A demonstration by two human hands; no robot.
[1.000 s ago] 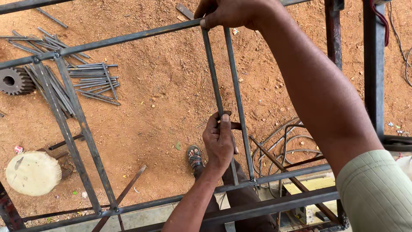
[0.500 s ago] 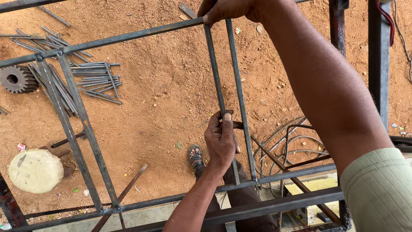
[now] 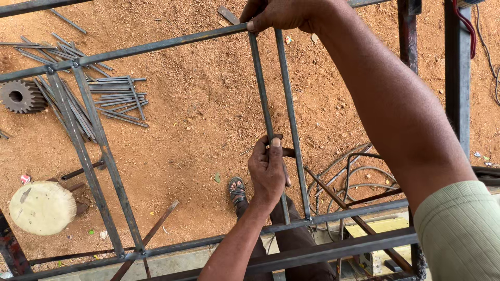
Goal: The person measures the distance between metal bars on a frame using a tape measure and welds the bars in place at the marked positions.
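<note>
Near the far rail of the steel frame (image 3: pixel 156 47), the right hand (image 3: pixel 284 14) is clenched over the top ends of two thin upright bars (image 3: pixel 289 109) where they meet that rail. Lower down, about midway toward the near rail, the left hand (image 3: pixel 268 169) is wrapped around the left of the two bars, thumb pointing up along it. Both bars run from the far rail to the near rail, close together and almost parallel.

These bars look like solid steel: stiff, fairly heavy for their thickness, hard-edged and somewhat rusty, so not slippery, and not fragile. Being long and slender, each would likely swing or flex slightly if held at one end only; a grip near an end plus one at mid-length, as the hands sit now, seems the steadiest hold.

Counted: two upright bars under the hands, two more slanted bars (image 3: pixel 99 156) toward the frame's left edge. Below, on the red earth, lie a loose heap of short rods (image 3: pixel 112 96) too many to count, one toothed gear (image 3: pixel 20 96), one round wooden block (image 3: pixel 41 207), and one sandalled foot (image 3: pixel 237 191)
</note>
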